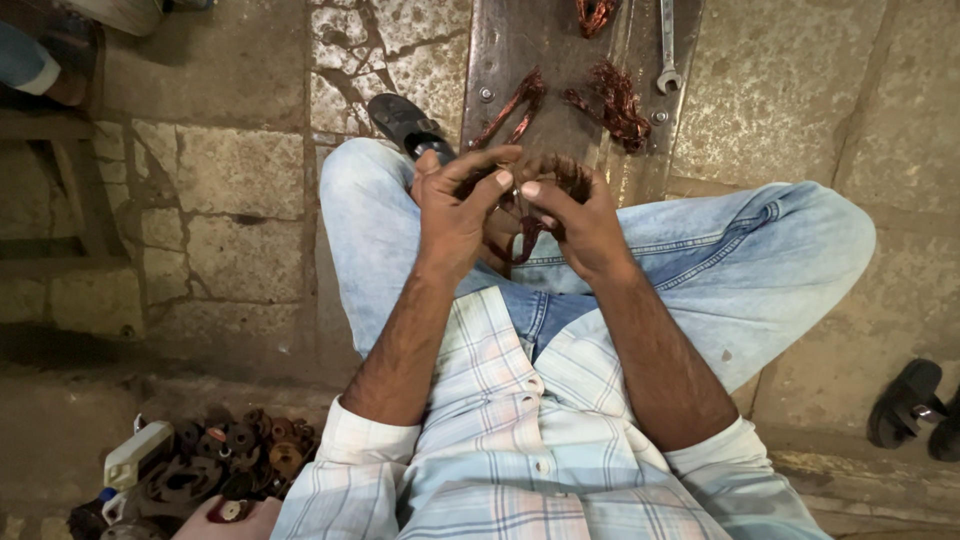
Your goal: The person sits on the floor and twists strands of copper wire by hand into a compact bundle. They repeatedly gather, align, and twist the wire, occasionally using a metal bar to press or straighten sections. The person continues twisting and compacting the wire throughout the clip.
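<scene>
I sit cross-legged on a stone floor in blue jeans. Both hands meet over my lap around a bundle of reddish copper wire coil point(528, 236). My left hand point(455, 205) curls its fingers over the top of the bundle. My right hand point(580, 215) grips the same bundle from the right, thumb pressing in. Part of the wire hangs down between my palms; the rest is hidden by my fingers.
A dark metal plate point(545, 50) lies ahead with several loose copper wire bundles point(615, 100) and a spanner point(667, 45). A black sandal point(405, 120) sits by my left knee, another sandal point(905, 400) at right. A pile of rusty metal parts point(215, 460) lies lower left.
</scene>
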